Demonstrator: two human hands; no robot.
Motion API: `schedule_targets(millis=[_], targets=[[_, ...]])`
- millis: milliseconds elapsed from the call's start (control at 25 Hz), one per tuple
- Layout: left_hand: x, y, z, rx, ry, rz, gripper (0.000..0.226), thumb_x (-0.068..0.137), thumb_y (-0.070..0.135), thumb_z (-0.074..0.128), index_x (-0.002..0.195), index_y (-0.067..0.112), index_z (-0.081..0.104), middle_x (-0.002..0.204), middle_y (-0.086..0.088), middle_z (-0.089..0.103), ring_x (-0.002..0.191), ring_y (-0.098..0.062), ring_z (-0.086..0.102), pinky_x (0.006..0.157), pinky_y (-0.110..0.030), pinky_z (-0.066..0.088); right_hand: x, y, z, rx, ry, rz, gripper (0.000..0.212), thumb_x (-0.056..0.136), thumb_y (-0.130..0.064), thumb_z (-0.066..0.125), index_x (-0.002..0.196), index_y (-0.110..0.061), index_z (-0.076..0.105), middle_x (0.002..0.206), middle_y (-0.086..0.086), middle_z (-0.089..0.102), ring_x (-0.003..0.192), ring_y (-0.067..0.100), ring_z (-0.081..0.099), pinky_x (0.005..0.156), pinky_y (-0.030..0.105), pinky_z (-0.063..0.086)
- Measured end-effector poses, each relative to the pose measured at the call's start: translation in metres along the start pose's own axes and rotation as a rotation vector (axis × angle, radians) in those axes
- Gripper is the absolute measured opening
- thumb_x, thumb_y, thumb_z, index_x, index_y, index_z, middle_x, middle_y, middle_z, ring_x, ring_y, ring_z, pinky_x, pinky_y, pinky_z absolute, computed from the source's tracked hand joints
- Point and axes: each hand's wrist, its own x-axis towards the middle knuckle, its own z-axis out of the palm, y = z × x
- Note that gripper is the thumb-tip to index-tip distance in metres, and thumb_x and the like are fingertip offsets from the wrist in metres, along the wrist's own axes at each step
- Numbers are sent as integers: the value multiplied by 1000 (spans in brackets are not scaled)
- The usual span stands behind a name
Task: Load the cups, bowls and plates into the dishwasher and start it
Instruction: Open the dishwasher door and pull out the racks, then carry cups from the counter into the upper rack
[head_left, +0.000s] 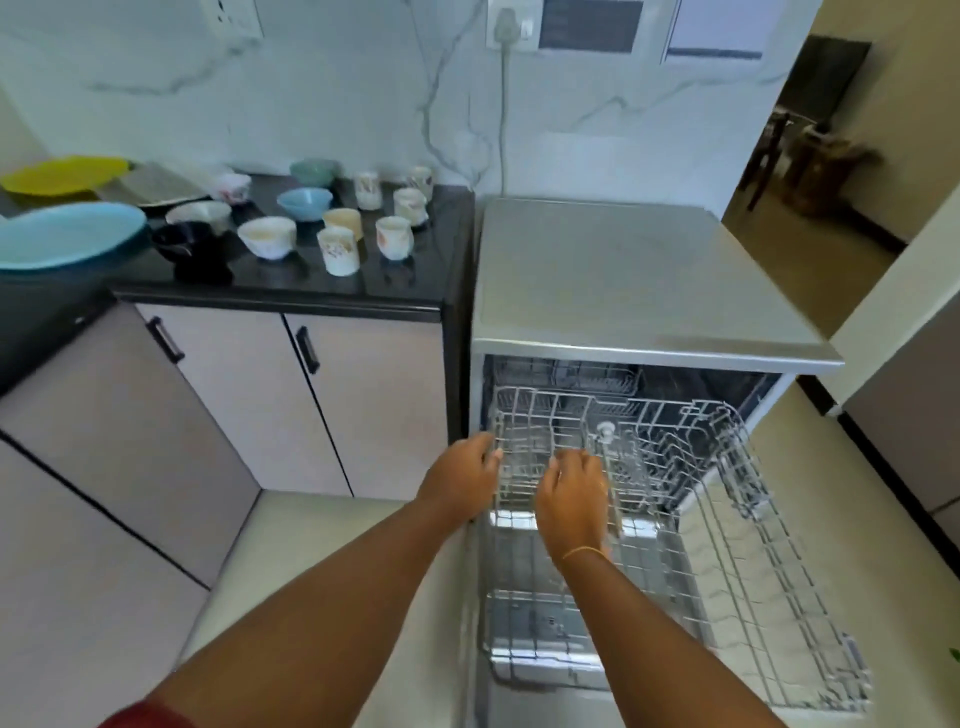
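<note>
I stand facing a silver dishwasher (639, 270) at about one o'clock, its door dropped open toward me and both wire racks drawn out. The upper rack (571, 441) sits straight ahead at twelve o'clock, empty of dishes; the lower rack (769, 597) stretches out over the open door toward four o'clock. My left hand (460, 480) is at the upper rack's left front corner, fingers curled against the wire edge, though I cannot tell whether they actually clasp it. My right hand (574, 493), a thin gold bangle on its wrist, is just beside it to the right, fingers bent down over the rack's front wires; it holds no dish. The dishes wait on a black counter (405, 291) at ten to eleven o'clock, well apart from my hands: several patterned white cups (338, 250) cluster near the counter's right end, with a white bowl (267, 236) to their left, a small light blue bowl (304, 202) behind, and a dark bowl (182, 241) further left. At nine o'clock lies a large blue plate (67, 234), and behind it a yellow plate (62, 174). Pale cabinet doors (234, 395) with black handles run beneath the counter.
</note>
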Motion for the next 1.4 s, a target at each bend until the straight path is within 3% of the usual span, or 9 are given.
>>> schedule_targets(millis=[120,280,560,720,960,1080,1240,1320,1400], targets=[[19,-33,-57,0,11,16,39,99,26,38,134,12,45,135,-11,52,123,-26,48,101,-33,39,16,-46,30,39,56,66,28,96,-20,40,111,-2,56,117,15,50,103,28,50,87,38,44],[58,-79,-117,-71,122,-53,39,99,28,37,135,15,43,137,-9,49,124,-25,48,102,-34,39,40,-115,69,181,72,22,26,96,-19,42,113,-4,55,116,11,49,102,25,51,84,29,40],[135,-114,-164,-187,274,-143,42,98,29,40,137,14,39,140,-11,44,125,-27,46,101,-35,38,123,-183,135,285,50,-54,32,95,-22,47,124,-9,50,128,10,46,116,25,48,93,28,40],[203,-130,-196,-258,358,-184,51,95,27,48,142,13,32,144,-12,38,128,-27,42,104,-38,36,203,-213,169,418,-54,-62,49,92,-25,56,136,-13,37,139,8,37,124,24,44,102,34,41],[317,-139,-228,-421,400,-401,84,79,21,72,145,14,20,149,-11,31,135,-28,34,107,-41,33,322,-245,207,493,-315,4,83,80,-22,73,145,-15,21,150,4,23,137,21,28,109,30,25],[346,-144,-222,-524,379,-389,96,67,17,82,142,14,22,144,-8,36,134,-26,34,111,-42,32,354,-249,231,535,-367,13,98,73,-29,78,147,-17,15,153,3,19,139,20,23,111,32,22],[360,-151,-217,-511,440,-369,87,66,19,82,135,13,29,134,-7,45,126,-25,42,102,-37,38,370,-253,256,524,-339,-13,97,67,-29,82,142,-19,22,141,3,38,132,22,35,109,39,33],[361,-153,-216,-482,460,-349,80,68,20,82,130,12,33,130,-8,49,121,-26,46,97,-35,41,369,-253,260,527,-302,-14,80,68,-28,82,131,-20,34,122,-1,50,119,20,47,96,30,43],[361,-156,-214,-458,459,-330,76,68,21,82,126,12,34,127,-9,50,119,-26,48,95,-36,43,364,-252,256,537,-284,-4,71,68,-28,81,123,-19,38,112,-3,51,109,17,52,86,24,44]])
